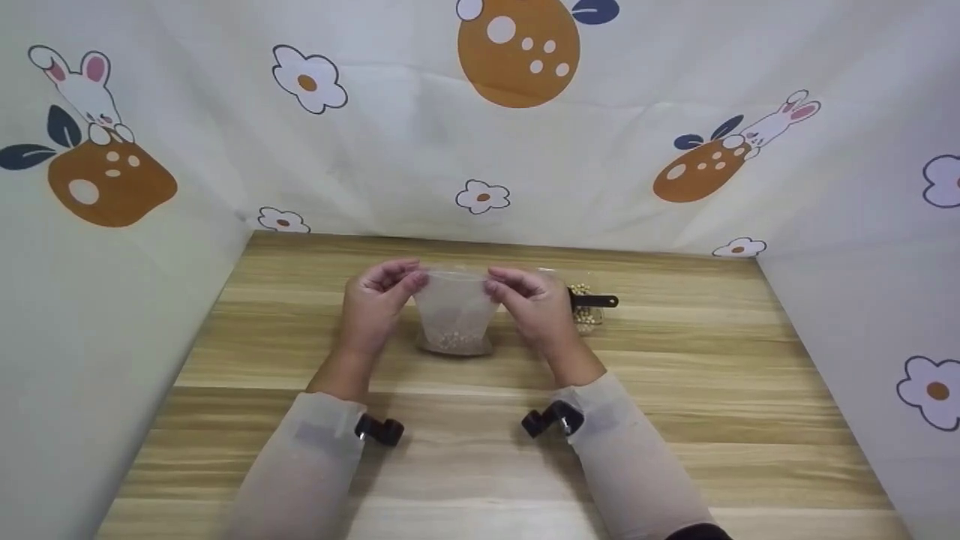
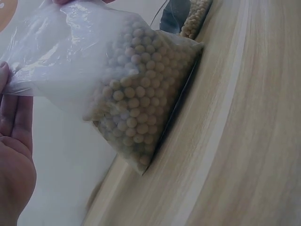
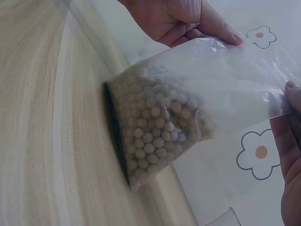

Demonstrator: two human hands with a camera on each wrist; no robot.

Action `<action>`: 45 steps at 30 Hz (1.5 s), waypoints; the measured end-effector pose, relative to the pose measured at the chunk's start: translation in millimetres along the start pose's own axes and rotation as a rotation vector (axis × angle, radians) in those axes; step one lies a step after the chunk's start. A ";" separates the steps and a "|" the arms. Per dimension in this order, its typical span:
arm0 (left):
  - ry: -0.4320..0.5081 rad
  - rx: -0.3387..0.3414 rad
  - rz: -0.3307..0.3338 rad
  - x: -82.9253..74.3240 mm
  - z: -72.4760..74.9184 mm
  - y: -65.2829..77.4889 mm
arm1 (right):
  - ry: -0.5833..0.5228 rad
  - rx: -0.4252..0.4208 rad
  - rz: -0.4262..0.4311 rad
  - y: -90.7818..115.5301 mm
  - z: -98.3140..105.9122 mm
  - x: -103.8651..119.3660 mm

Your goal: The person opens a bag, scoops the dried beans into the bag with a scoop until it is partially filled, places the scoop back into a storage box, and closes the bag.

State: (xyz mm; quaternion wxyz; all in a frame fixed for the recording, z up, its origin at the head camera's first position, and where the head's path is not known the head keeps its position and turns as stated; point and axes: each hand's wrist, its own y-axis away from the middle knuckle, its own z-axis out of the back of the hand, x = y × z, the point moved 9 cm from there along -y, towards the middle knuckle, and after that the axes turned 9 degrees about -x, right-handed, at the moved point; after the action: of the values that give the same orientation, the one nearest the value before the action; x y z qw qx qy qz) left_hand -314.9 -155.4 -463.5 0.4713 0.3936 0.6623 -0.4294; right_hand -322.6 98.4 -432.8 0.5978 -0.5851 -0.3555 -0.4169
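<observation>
A clear plastic bag (image 1: 454, 304) stands upright on the table, its lower part filled with round beige soybeans (image 2: 141, 89). My left hand (image 1: 375, 304) pinches the bag's upper left corner between thumb and fingers. At the upper right corner, my right hand (image 1: 541, 307) pinches the bag the same way. The top edge is stretched between both hands, and the bag's base touches the wood. In the right wrist view the soybeans (image 3: 155, 127) bulge against the film, below the cloudy upper part. Whether the bag's mouth is parted or closed, I cannot tell.
Behind my right hand, partly hidden, a clear container (image 1: 592, 328) holds more soybeans. A black scoop's handle (image 1: 600, 301) sticks out over its right side. The wood-grain table (image 1: 465, 465) is bordered by patterned cloth walls (image 1: 390, 150) at the back and sides.
</observation>
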 end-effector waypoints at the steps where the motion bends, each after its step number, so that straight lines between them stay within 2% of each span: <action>1: 0.001 -0.001 -0.002 -0.3 0.0 0.1 | -0.006 -0.002 0.002 0.6 -0.2 0.5; 8: 0.012 -0.006 -0.005 -0.3 -0.1 -0.1 | -0.069 0.001 0.046 2.3 -2.6 4.3; 15: 0.033 0.002 0.008 -1.6 -2.0 2.0 | -0.099 0.004 0.030 3.6 -2.9 3.0; 22: 0.063 0.011 0.019 0.4 -3.7 1.0 | -0.007 -0.011 0.014 1.2 -1.3 -2.2; 26: 0.044 0.041 0.032 1.9 -7.5 1.3 | 0.049 -0.022 -0.007 0.1 -0.4 -3.1; 31: 0.048 0.106 0.035 0.4 -15.9 4.5 | 0.027 0.005 -0.041 1.0 -4.4 -1.6; 36: 0.069 0.161 0.024 -0.5 -22.7 7.6 | 0.007 0.034 -0.038 2.5 -9.6 2.1; 45: 0.063 0.114 0.033 2.3 -20.6 8.1 | -0.076 0.024 -0.051 4.0 -11.7 4.7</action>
State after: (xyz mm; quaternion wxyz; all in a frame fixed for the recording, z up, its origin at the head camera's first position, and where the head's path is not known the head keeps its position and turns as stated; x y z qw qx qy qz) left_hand -313.8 -133.2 -463.4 0.4341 0.4440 0.6447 -0.4459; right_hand -317.8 86.2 -430.8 0.5802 -0.5839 -0.3977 -0.4053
